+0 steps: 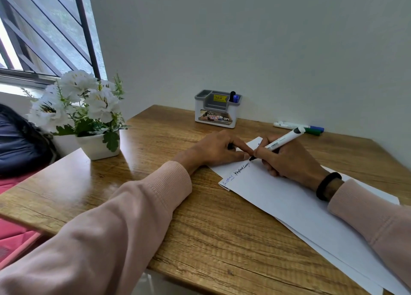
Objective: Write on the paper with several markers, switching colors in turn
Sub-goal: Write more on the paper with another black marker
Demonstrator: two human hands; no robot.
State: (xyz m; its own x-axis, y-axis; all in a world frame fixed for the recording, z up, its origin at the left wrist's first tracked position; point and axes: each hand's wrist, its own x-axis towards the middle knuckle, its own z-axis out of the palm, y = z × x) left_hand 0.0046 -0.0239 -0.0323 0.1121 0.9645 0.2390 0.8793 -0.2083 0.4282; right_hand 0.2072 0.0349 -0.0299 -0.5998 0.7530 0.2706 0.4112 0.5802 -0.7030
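White paper (278, 197) lies slanted on the wooden table (155, 205), with a blue word and black words along its upper edge. My right hand (287, 159) grips a white marker with a black tip (282, 141), and the tip touches the paper at the end of the black writing. My left hand (218, 149) presses on the paper's top corner with fingers curled around a small black object, probably the marker's cap. A blue marker (298, 125) and a green marker (312, 130) lie at the back right.
A grey and white pen holder (216, 111) with a black and a blue marker in it stands against the wall. A white pot of white flowers (89, 114) sits at the table's left corner. A window is at the left.
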